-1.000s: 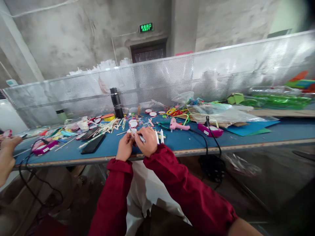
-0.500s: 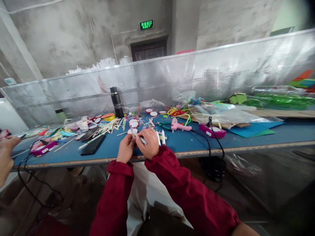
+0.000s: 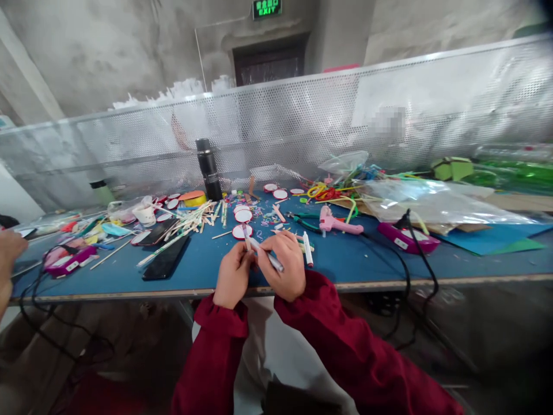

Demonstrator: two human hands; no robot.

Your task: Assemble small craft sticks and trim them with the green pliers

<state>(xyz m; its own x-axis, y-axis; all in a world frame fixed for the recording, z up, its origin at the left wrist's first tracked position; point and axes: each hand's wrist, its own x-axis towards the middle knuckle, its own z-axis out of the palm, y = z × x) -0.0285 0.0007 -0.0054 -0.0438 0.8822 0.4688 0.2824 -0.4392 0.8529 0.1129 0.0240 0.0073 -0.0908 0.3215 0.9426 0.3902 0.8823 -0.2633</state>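
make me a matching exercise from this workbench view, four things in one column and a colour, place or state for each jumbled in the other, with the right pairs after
Column one
1. right hand
2. glue gun
3. flask
4. exit sign

Column two
A. pink, lying on the table
B. lit, with green lettering
C. gripping a white pen
D. black, in front of the mesh panel

Right pairs: 1-C, 2-A, 3-D, 4-B

Blue tabletop: black phone near front edge, black flask near back edge; pink glue gun midway; purple box, blue sheet toward right.
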